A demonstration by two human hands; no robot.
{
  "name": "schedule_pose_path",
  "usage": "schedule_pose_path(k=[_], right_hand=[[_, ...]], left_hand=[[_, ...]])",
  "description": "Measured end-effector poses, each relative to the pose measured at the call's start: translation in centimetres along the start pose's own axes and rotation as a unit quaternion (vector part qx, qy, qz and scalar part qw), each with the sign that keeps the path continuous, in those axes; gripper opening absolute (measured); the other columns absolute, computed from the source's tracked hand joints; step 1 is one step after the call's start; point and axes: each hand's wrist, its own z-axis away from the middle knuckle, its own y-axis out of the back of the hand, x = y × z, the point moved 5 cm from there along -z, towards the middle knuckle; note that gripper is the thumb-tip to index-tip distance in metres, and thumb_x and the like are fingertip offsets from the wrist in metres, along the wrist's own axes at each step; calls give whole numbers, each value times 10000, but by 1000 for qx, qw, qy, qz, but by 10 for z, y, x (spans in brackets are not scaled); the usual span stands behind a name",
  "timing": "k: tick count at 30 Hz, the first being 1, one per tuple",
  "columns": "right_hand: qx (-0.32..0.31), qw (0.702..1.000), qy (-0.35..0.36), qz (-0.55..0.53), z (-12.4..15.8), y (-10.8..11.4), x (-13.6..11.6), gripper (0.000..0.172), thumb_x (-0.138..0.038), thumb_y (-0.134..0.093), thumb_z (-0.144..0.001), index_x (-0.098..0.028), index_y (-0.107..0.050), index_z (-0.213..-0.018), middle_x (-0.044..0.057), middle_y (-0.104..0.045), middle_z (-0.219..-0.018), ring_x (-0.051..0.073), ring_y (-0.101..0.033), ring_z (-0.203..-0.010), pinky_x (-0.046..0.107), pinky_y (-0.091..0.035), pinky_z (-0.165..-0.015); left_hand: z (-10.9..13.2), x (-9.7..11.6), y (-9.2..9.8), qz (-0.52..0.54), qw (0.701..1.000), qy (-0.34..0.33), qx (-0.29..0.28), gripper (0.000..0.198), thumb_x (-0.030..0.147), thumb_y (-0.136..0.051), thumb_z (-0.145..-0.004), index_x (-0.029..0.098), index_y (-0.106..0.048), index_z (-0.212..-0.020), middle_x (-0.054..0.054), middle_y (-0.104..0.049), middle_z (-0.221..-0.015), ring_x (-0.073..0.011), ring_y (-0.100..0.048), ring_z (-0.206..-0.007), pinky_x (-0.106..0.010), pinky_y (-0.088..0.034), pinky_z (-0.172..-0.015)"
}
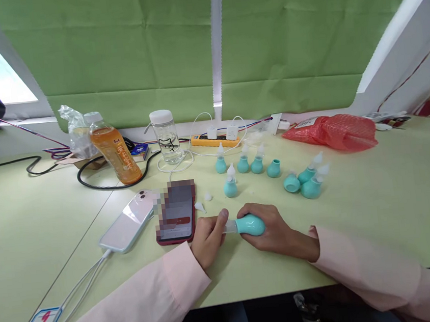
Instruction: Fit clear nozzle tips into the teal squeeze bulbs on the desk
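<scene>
A teal rubber bulb [251, 225] of a nasal aspirator lies sideways between my hands. My right hand [270, 227] is wrapped round the bulb. At its left end, my left hand [210, 238] pinches a clear nozzle [230, 226]; the nozzle's tip is hidden by my fingers. Beyond my hands stand several more teal aspirators, one of them [230, 185] nearest, with clear tips on top. One bulb [273, 168] has an open neck and no tip. To the right, a tipless bulb [291, 183] lies against two tipped aspirators [311, 187]. Two small white tip pieces [200, 207] lie beside the phone.
A phone in a red case [176, 213] lies just left of my left hand, with a white phone [127, 222] on cables farther left. Behind stand an orange drink bottle [116, 153], a clear water bottle [167, 140], an orange power strip [213, 140] and a red plastic bag [335, 132].
</scene>
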Motion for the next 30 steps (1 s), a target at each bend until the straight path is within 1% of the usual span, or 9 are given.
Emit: schedule_pose_path(k=[4,7,9,12,15,17,22,27,30], right_hand=[[37,995,57,69,3,2,-3,160,-130,-461,-672,-209,-458,-811,6,-544,-680,130,-517,-610,229,-367,-500],[44,993,66,86,3,2,-3,151,-130,-448,-685,-209,-454,-813,10,-534,-673,132,-508,-604,233,-356,-489],[42,997,45,56,3,1,-2,147,-134,-465,-669,-211,-452,-793,1,-524,-662,127,-500,-594,233,-365,-504],[43,999,-20,-25,2,-1,0,164,-134,-510,-616,-211,-447,-747,-21,-507,-637,111,-475,-558,227,-379,-520],[33,989,-102,-105,2,-7,3,164,-146,-533,-593,-205,-442,-717,-30,-495,-635,106,-460,-561,222,-386,-529],[25,979,-143,-145,2,-11,4,149,-169,-541,-596,-197,-441,-704,-29,-486,-646,109,-455,-584,222,-388,-540],[-18,965,-182,-186,-1,-14,7,130,-148,-539,-585,-177,-450,-675,-37,-447,-634,96,-415,-590,211,-361,-549],[-91,945,-230,-214,-1,-20,15,143,-137,-574,-545,-159,-479,-649,-51,-434,-586,79,-394,-555,195,-328,-513],[-95,937,-248,-225,-1,-21,16,167,-158,-611,-528,-156,-493,-645,-51,-438,-584,76,-397,-554,192,-327,-511]], left_hand=[[0,2,-4,23,1000,-2,-12,519,529,-241,-797,180,-304,-418,46,-305,-346,-61,-276,-343,-225,-218,-375],[2,5,-6,36,999,-9,-27,502,508,-247,-805,186,-300,-424,53,-285,-338,-58,-254,-336,-225,-206,-367],[4,8,-6,42,999,-13,-31,493,474,-250,-819,189,-303,-420,53,-285,-333,-60,-257,-336,-225,-218,-374],[5,10,-5,42,999,-20,-23,472,441,-272,-822,193,-310,-422,49,-300,-345,-65,-275,-345,-228,-234,-386],[6,9,-5,40,999,-16,-21,462,432,-254,-827,198,-307,-432,48,-299,-361,-69,-279,-355,-232,-237,-392],[6,8,-5,31,999,-14,-16,455,427,-240,-830,199,-304,-441,49,-296,-370,-70,-278,-359,-232,-235,-392],[2,4,-2,-42,999,-9,2,449,432,-244,-824,194,-294,-447,50,-303,-361,-67,-276,-352,-232,-217,-389],[-1,0,-4,-85,996,-10,-23,429,410,-264,-820,187,-304,-455,49,-322,-368,-71,-293,-365,-227,-222,-399],[-2,-1,-6,-93,995,-20,-28,415,392,-264,-823,188,-296,-462,51,-322,-371,-74,-297,-369,-225,-231,-405]])
